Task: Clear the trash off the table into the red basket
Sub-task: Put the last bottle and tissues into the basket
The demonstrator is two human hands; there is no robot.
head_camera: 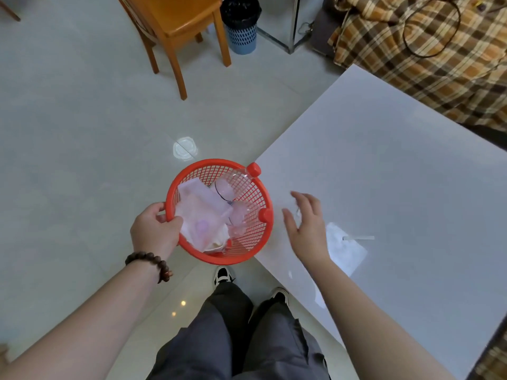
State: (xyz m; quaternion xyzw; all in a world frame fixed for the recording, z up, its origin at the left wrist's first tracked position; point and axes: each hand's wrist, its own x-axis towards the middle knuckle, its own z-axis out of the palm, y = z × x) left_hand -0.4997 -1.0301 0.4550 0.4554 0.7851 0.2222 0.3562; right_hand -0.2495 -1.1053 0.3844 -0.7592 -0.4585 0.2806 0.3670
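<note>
My left hand (pixel 155 230) grips the near-left rim of the red basket (pixel 255 237), held beside the white table's (pixel 397 174) left edge. Inside the basket lie a clear plastic bottle with a red cap (pixel 241 182), crumpled white wrappers (pixel 203 212) and another clear bottle. My right hand (pixel 307 223) hovers open over the table's near-left edge, fingers spread, holding nothing. Just right of that hand a white tissue (pixel 345 248) lies flat on the table with a thin white strip (pixel 358 238) on it.
An orange wooden chair (pixel 175 26) stands on the tiled floor at the back. A blue bin with a black liner (pixel 241 23) is beside it. A plaid-covered sofa (pixel 428 50) borders the table's far side. My legs and shoes (pixel 223 275) are below.
</note>
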